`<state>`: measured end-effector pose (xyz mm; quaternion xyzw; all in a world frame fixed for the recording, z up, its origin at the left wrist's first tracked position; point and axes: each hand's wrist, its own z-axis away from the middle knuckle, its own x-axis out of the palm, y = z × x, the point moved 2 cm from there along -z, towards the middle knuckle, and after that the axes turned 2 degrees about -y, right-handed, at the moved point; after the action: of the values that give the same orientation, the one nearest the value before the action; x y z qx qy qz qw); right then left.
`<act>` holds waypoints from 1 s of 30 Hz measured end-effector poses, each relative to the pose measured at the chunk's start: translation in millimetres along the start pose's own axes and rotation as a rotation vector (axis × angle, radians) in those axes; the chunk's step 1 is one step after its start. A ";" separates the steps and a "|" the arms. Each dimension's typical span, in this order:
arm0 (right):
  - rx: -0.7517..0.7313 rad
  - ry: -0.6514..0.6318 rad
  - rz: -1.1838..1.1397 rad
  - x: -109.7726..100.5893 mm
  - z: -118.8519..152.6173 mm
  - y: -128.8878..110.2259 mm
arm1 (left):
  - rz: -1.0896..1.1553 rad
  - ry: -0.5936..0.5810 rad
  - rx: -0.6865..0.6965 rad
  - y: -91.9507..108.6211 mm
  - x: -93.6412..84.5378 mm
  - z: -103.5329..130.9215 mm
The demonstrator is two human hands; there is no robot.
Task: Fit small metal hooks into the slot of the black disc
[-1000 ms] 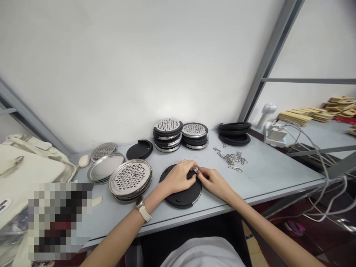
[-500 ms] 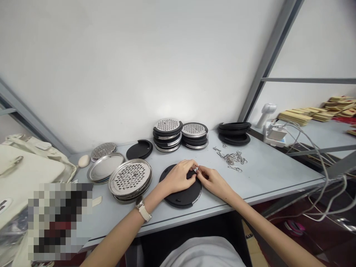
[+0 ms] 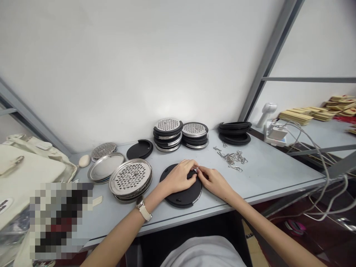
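A round black disc (image 3: 183,194) with a thin metal edge showing at its right lies flat near the table's front. My left hand (image 3: 182,177) rests over it, its fingers curled around the far right rim and the thumb pressed on top. At that same rim my right hand (image 3: 210,180) pinches, thumb against forefinger, on something small that the fingers hide. Both hands' fingertips nearly meet. Loose metal clips (image 3: 233,158) lie to the right of my right hand. Left of the disc stands a stack of round metal graters (image 3: 130,178).
Behind are two stacks of black-rimmed graters (image 3: 168,126), a single black cover (image 3: 139,149) and a pile of black covers (image 3: 235,138). Metal plates (image 3: 107,167) and a cream bag (image 3: 33,163) are at left. White cables (image 3: 319,159) hang at right beside a metal post (image 3: 267,63).
Almost nothing differs. Both hands stay at the disc's far right rim, with only a slight shift of the fingertips.
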<state>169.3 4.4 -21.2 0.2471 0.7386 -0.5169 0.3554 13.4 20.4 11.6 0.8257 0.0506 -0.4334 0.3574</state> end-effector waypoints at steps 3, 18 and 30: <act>-0.003 -0.008 -0.006 -0.4 -0.4 0.1 | 0.000 0.001 0.005 -0.1 0.0 -0.1; 0.004 -0.020 -0.022 0.2 0.7 0.8 | 0.003 0.004 0.025 0.0 -0.7 -0.4; 0.028 0.020 -0.069 -0.2 0.9 -0.6 | 0.067 0.003 -0.059 -3.5 0.4 0.9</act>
<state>169.2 3.3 -20.9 0.2315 0.7428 -0.5365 0.3267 11.7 22.4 9.0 0.8168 0.0363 -0.4183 0.3957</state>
